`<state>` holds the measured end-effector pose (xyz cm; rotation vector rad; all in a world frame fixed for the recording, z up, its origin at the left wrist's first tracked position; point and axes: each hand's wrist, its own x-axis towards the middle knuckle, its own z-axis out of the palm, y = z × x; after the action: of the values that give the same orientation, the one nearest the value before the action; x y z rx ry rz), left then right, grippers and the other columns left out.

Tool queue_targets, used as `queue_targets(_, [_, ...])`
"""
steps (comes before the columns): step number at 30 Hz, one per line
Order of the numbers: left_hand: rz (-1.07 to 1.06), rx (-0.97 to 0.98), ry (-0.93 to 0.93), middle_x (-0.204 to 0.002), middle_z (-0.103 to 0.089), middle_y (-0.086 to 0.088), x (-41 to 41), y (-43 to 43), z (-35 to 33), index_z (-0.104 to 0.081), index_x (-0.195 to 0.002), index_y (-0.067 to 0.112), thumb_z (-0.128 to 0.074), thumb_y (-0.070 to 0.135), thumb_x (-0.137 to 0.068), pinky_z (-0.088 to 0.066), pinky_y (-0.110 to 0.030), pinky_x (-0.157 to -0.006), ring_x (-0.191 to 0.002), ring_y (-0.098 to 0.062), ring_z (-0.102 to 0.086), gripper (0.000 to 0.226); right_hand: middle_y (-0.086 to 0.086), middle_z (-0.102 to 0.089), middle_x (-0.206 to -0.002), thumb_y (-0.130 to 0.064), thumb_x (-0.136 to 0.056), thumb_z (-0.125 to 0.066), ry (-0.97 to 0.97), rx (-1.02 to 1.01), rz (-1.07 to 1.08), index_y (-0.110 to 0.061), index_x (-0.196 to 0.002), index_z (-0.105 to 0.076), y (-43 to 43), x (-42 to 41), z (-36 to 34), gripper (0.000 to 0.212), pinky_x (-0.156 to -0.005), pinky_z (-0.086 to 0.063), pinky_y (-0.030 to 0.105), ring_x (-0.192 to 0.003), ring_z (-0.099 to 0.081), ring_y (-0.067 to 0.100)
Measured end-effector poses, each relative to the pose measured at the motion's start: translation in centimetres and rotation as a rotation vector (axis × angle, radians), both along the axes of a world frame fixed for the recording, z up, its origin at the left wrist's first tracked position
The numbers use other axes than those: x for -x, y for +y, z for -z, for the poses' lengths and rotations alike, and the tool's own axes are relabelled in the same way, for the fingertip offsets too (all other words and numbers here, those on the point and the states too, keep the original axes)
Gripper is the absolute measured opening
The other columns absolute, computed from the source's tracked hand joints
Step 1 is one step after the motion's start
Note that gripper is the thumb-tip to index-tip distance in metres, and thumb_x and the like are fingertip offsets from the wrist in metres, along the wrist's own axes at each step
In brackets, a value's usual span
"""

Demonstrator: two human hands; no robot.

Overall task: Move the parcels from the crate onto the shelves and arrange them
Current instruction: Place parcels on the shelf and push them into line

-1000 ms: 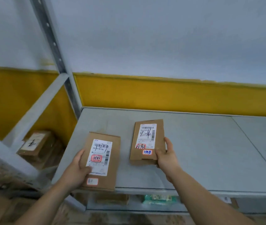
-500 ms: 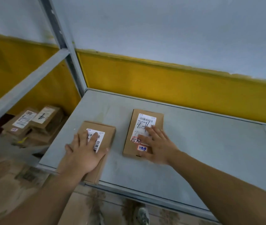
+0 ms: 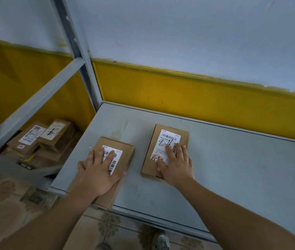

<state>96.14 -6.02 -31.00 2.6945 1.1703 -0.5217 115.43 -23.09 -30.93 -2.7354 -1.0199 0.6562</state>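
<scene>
Neither hand is gripping anything: the left hand (image 3: 98,174) is lying flat, fingers spread, on top of the left parcel (image 3: 125,152) in the lower middle of the frame. The right hand (image 3: 176,166) is pressing straight fingers onto the label of the right parcel (image 3: 168,138) just beside it, with a strip of bare shelf (image 3: 233,168) showing between the two. Both parcels are lying flat and label up on the grey shelf, and the left one's near end appears to be hanging over the front lip. They are looking like thin, stiff cardboard mailers, probably light, and the smooth painted metal is likely letting them slide under a palm, so pushing from above is suiting small adjustments. For lifting, pinching the long edges would be safer than pressing the glossy label. Further off, at middle left, other parcels (image 3: 40,138) are sitting stacked on a lower level, and the yellow wall band (image 3: 179,91) is running behind.
</scene>
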Motion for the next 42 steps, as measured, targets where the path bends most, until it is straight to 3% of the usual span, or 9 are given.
queue_targets(7, [0.021,-0.009,-0.05,-0.162,0.014,-0.003,0.3,0.2,0.7,0.008,-0.152,0.037,0.011,0.093,-0.054,-0.008,-0.06,-0.115,-0.147,-0.033,0.015,0.113,-0.004,0.016,-0.166,-0.092,-0.07,-0.003,-0.094,0.132,-0.387,-0.044,-0.156,0.0,-1.8,-2.9,-0.6,0.099,-0.118,0.018,0.046,-0.15,0.022,0.018])
queue_targets(11, [0.024,-0.012,-0.066,-0.162,0.013,-0.003,0.3,0.4,1.0,0.006,-0.152,0.037,0.016,0.091,-0.051,-0.01,-0.06,-0.115,-0.147,-0.034,0.016,0.115,-0.006,0.007,-0.167,-0.067,-0.097,-0.027,-0.107,0.045,-0.232,-0.043,-0.156,-0.009,0.2,-2.3,-0.1,0.066,-0.12,0.016,0.043,-0.152,0.014,0.016])
queue_targets(15, [0.02,0.001,-0.071,-0.161,0.015,-0.003,0.4,0.3,1.1,0.005,-0.152,0.037,0.022,0.091,-0.047,-0.009,-0.06,-0.115,-0.146,-0.034,0.017,0.119,-0.004,-0.012,-0.166,-0.049,-0.103,-0.029,-0.099,-0.093,0.003,-0.038,-0.152,-0.027,2.5,-1.3,0.7,0.05,-0.123,0.009,0.046,-0.153,0.001,0.017])
queue_targets(18, [0.016,0.011,-0.072,-0.161,0.017,-0.004,0.4,0.4,1.1,0.007,-0.152,0.037,0.021,0.092,-0.047,-0.008,-0.06,-0.115,-0.146,-0.034,0.017,0.119,-0.003,-0.016,-0.165,-0.048,-0.103,-0.03,-0.133,-0.076,-0.006,-0.036,-0.15,-0.029,3.4,-1.2,0.4,0.049,-0.123,0.005,0.048,-0.152,-0.003,0.02])
queue_targets(20, [0.014,0.021,-0.071,-0.16,0.019,-0.003,0.3,0.5,1.1,0.008,-0.151,0.038,0.021,0.092,-0.046,-0.007,-0.059,-0.115,-0.146,-0.034,0.019,0.119,-0.002,-0.01,-0.166,-0.061,-0.099,-0.025,-0.158,-0.005,-0.171,-0.038,-0.152,-0.025,3.0,-2.5,-0.2,0.059,-0.122,0.003,0.047,-0.153,-0.001,0.021])
queue_targets(24, [0.002,0.039,-0.094,-0.16,0.02,-0.001,0.3,0.5,1.1,0.006,-0.152,0.039,0.017,0.093,-0.048,-0.006,-0.059,-0.115,-0.146,-0.032,0.02,0.117,-0.003,0.009,-0.167,-0.09,-0.063,0.017,-0.178,0.122,-0.514,-0.043,-0.156,-0.005,1.5,-5.4,-0.6,0.107,-0.12,0.013,0.041,-0.153,0.014,0.021])
queue_targets(31, [-0.009,0.028,-0.088,-0.16,0.019,-0.002,0.3,0.7,1.1,0.007,-0.151,0.039,0.014,0.092,-0.052,-0.008,-0.059,-0.114,-0.146,-0.033,0.018,0.113,-0.005,0.008,-0.167,-0.072,-0.094,-0.022,-0.172,0.076,-0.143,-0.038,-0.157,-0.004,2.3,-3.8,0.7,0.075,-0.123,0.007,0.046,-0.152,0.014,0.017])
queue_targets(36, [-0.01,0.05,-0.069,-0.159,0.023,-0.002,0.3,0.7,0.9,0.012,-0.151,0.038,0.013,0.095,-0.045,-0.006,-0.059,-0.114,-0.145,-0.033,0.021,0.12,-0.001,-0.006,-0.166,-0.075,-0.093,-0.02,-0.203,0.109,-0.059,-0.034,-0.157,-0.011,2.0,-3.6,-0.1,0.076,-0.121,-0.007,0.048,-0.153,0.0,0.022])
queue_targets(42, [0.021,0.097,-0.04,-0.159,0.025,-0.001,0.3,1.2,0.4,0.012,-0.151,0.036,-0.031,0.091,-0.067,-0.004,-0.06,-0.115,-0.144,-0.032,0.025,0.109,0.003,-0.016,-0.161,-0.075,-0.092,-0.019,-0.218,0.112,-0.003,-0.03,-0.156,-0.015,1.9,-2.9,-1.0,0.078,-0.115,-0.019,0.047,-0.147,-0.013,0.025])
